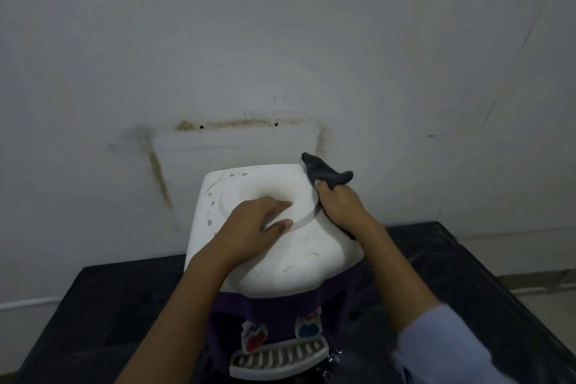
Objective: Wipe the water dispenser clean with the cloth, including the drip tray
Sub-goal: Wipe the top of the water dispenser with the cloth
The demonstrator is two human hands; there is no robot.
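Observation:
A white-topped water dispenser (299, 256) with a purple front stands on a black table. My left hand (258, 223) lies flat on its top, fingers resting on the raised round bottle seat (277, 188). At the top's right rear edge, my right hand (341, 204) grips a dark grey cloth (324, 173) and presses it against the surface. The cloth's ends stick out past my fingers. Low on the front sits the white slotted drip tray (280, 357), below a red tap (254, 337) and a blue tap (308, 327). Brown smudges mark the white top.
The black table (103, 315) fills the lower view and runs right to its edge at the back. A stained grey-white wall (280, 56) rises directly behind the dispenser. Water drops glint on the table near the drip tray's right end.

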